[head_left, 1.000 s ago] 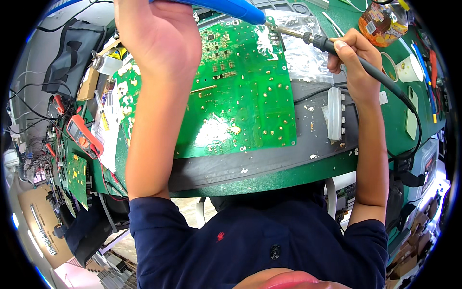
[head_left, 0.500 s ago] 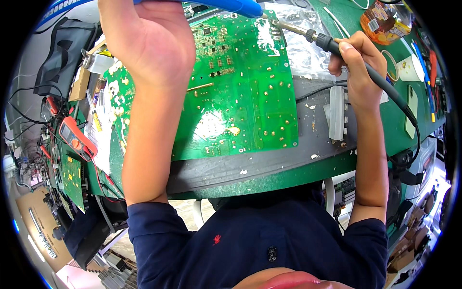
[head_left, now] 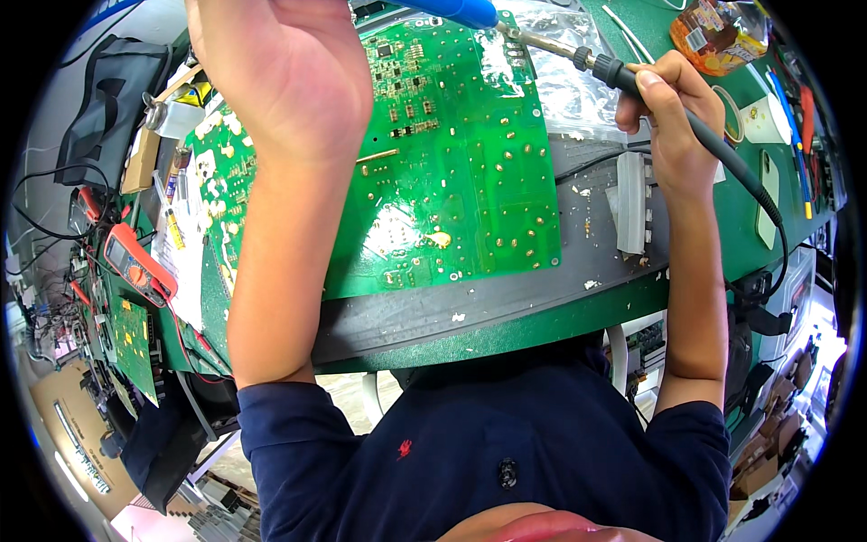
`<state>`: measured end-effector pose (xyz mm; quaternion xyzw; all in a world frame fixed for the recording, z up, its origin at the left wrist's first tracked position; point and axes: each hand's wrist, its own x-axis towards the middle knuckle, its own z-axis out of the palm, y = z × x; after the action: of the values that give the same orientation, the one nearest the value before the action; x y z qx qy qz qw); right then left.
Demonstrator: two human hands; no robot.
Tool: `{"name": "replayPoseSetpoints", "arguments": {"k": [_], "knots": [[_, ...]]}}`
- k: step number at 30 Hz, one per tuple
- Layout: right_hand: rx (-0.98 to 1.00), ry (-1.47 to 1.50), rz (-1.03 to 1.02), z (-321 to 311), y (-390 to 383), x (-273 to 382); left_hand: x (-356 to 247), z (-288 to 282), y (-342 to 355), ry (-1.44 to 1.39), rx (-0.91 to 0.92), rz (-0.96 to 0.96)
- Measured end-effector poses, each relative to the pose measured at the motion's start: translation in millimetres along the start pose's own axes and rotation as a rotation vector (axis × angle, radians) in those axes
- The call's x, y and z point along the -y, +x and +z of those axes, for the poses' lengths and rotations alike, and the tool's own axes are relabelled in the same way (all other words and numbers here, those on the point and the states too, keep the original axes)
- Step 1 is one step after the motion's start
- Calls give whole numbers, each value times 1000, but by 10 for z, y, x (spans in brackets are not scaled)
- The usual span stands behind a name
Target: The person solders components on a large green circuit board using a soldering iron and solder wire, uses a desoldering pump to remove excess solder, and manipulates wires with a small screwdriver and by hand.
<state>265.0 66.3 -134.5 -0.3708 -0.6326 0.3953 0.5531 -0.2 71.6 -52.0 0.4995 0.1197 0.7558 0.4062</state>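
Note:
My left hand is raised at the upper left around a long blue tool, its fingers mostly cut off by the top edge. My right hand grips a black-handled soldering iron with a cord running from it. Both tools' tips meet near the top-right corner of a large green circuit board, where a row of solder pads sits. The board lies on a grey mat, with a crumpled clear plastic bag at its right.
A red multimeter, papers, small boards and cables crowd the left. Right of my hand are a snack jar, a white cup, a phone and pens. A pale strip with scattered debris lies on the mat.
My left hand has shifted left, with the blue tool's tip slightly higher. My right hand and the iron have moved a little, staying at the board's top-right corner.

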Motion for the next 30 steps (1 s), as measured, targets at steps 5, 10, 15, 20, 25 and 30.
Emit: {"name": "replayPoseSetpoints", "arguments": {"k": [5, 10, 15, 20, 25, 30], "knots": [[17, -41, 35, -43, -16, -25, 48, -2, 22, 20, -5, 41], [10, -34, 69, -101, -18, -63, 67, -9, 21, 63, 20, 33], [11, -1, 91, -119, -29, -94, 60, -6, 33, 55, 34, -16], [42, 10, 97, -133, -18, -114, 80, -4, 16, 82, 29, -31], [35, 40, 100, -143, -17, -147, 108, -19, 20, 87, 53, -21], [39, 53, 117, -162, -16, -166, 199, -28, 26, 114, 44, 66]]}}
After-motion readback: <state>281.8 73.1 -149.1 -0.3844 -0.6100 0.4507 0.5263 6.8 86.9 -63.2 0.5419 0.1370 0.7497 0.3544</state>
